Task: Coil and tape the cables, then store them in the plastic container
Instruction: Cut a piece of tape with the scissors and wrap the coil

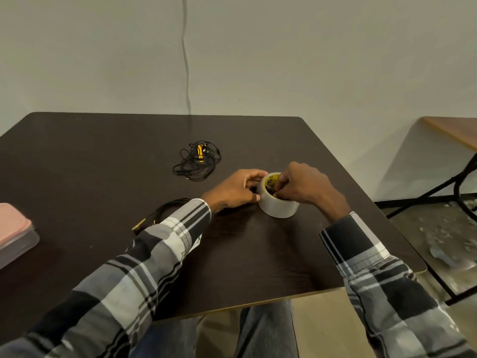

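A roll of clear tape (279, 205) with a yellow inner core lies on the dark table (103, 156). My left hand (236, 189) grips its left side. The fingers of my right hand (300, 186) pinch at its top rim and reach into the core. A tangled black cable (197, 161) with a yellow and black piece in it lies farther back at mid-table. A second black cable (165, 209) with gold plugs lies under my left sleeve, partly hidden. The plastic container (15, 237), clear with a pink lid, sits at the left edge.
A thin cord (186, 73) hangs down the wall behind the table. To the right stands another table (454, 130) with black folding legs on a stained floor. My knees show below the near table edge.
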Demonstrator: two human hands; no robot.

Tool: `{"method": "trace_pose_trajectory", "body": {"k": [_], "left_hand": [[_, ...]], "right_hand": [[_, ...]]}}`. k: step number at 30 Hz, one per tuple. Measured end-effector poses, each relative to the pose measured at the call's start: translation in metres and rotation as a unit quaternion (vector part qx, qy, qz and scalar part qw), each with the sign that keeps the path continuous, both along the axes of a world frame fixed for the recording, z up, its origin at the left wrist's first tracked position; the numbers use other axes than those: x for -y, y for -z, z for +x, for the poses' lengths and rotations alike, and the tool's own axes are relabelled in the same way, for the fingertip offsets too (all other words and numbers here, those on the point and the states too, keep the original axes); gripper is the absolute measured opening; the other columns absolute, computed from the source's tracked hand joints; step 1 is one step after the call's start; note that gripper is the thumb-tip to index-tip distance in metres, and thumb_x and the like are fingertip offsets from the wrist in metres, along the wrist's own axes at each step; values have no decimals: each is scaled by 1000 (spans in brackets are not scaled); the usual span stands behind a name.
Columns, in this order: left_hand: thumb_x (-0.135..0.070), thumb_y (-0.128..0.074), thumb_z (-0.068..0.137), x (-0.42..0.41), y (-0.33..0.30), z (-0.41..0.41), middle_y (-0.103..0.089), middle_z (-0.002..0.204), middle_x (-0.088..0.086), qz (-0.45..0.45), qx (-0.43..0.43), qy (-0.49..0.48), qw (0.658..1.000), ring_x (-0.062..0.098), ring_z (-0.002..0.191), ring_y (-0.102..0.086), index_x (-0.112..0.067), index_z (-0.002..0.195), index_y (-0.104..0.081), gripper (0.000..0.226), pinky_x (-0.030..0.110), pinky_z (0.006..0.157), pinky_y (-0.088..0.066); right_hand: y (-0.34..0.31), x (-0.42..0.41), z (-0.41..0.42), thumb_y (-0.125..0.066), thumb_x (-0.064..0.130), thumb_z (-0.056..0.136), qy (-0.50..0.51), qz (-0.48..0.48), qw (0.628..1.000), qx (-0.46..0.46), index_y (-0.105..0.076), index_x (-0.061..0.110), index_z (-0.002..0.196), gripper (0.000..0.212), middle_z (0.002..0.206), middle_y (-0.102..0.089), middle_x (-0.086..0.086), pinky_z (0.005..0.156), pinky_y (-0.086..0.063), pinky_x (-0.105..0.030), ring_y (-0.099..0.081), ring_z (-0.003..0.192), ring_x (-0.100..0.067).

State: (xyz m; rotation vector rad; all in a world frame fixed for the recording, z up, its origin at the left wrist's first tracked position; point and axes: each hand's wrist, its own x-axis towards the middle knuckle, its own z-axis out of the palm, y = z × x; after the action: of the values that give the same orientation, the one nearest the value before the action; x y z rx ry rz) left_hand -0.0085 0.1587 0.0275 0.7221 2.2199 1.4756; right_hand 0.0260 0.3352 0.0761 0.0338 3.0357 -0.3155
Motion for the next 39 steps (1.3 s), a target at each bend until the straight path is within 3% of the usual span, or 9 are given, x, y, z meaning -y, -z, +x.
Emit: {"method": "trace_pose_trajectory", "body": {"k": [6, 10, 14, 19, 24, 31, 35, 39], "left_hand": [[20, -58, 83, -2, 8, -6, -63, 122, 21, 25, -23, -28, 999, 18, 106, -61, 5, 129, -54, 49, 13, 87, -51], [19, -58, 83, -4, 9, -10, -65, 107, 12, 28, -43, -34, 998, 12, 87, -63, 4, 121, -60, 41, 14, 79, -52], [13, -58, 87, -3, 10, -9, -68, 112, 10, 16, -53, -46, 997, 25, 100, -66, -2, 123, -62, 39, 21, 85, -54], [5, -56, 91, -1, 2, -5, -62, 129, 6, 6, -76, -102, 992, 19, 110, -64, -10, 135, -56, 46, 27, 95, -51], [-22, -66, 93, 2, -32, 12, -74, 105, 4, 166, -45, -125, 977, 10, 96, -69, -14, 114, -70, 22, 27, 75, -59], [-11, -73, 87, 0, -38, 12, -72, 86, 14, 219, -8, -190, 957, 14, 74, -68, -7, 97, -74, 10, 24, 65, -58], [-6, -72, 87, -3, -37, 8, -71, 74, 8, 244, 7, -275, 930, 10, 64, -69, -4, 88, -73, 3, 26, 66, -59], [-9, -71, 87, -3, -39, 6, -73, 77, 13, 250, 13, -313, 916, 15, 66, -72, -1, 89, -73, 8, 28, 66, -60]], "right_hand": [[-1, -6, 4, -74, 29, 86, -8, -41, 999, -13, -76, 30, 98, 12, 106, -72, 5, 76, -55, -33, -66, 95, -16], [-2, -13, 5, -72, 29, 89, -8, -112, 992, -64, -76, 29, 99, 11, 99, -72, 7, 82, -56, -37, -67, 95, -15], [-1, -16, 6, -65, 30, 95, -24, -201, 972, -115, -76, 25, 99, 13, 98, -74, 6, 83, -57, -39, -68, 93, -13], [-3, -11, 8, -64, 26, 96, -42, -279, 949, -141, -76, 18, 94, 15, 87, -75, 5, 83, -58, -40, -70, 86, -13], [-6, 3, 6, -62, 25, 98, -73, -290, 942, -153, -78, 18, 96, 17, 83, -74, -2, 81, -56, -47, -69, 81, -24], [-8, 10, 3, -71, 23, 92, -83, -273, 945, -161, -78, 17, 89, 10, 78, -74, 3, 78, -58, -46, -69, 76, -18], [-3, 14, 8, -81, 31, 81, -36, -234, 946, -223, -75, 24, 92, 14, 72, -65, 12, 65, -49, -27, -59, 66, -2], [-3, 20, 14, -80, 35, 82, -53, -205, 961, -178, -75, 26, 100, 21, 80, -71, 13, 72, -56, -34, -64, 74, -4]]}}
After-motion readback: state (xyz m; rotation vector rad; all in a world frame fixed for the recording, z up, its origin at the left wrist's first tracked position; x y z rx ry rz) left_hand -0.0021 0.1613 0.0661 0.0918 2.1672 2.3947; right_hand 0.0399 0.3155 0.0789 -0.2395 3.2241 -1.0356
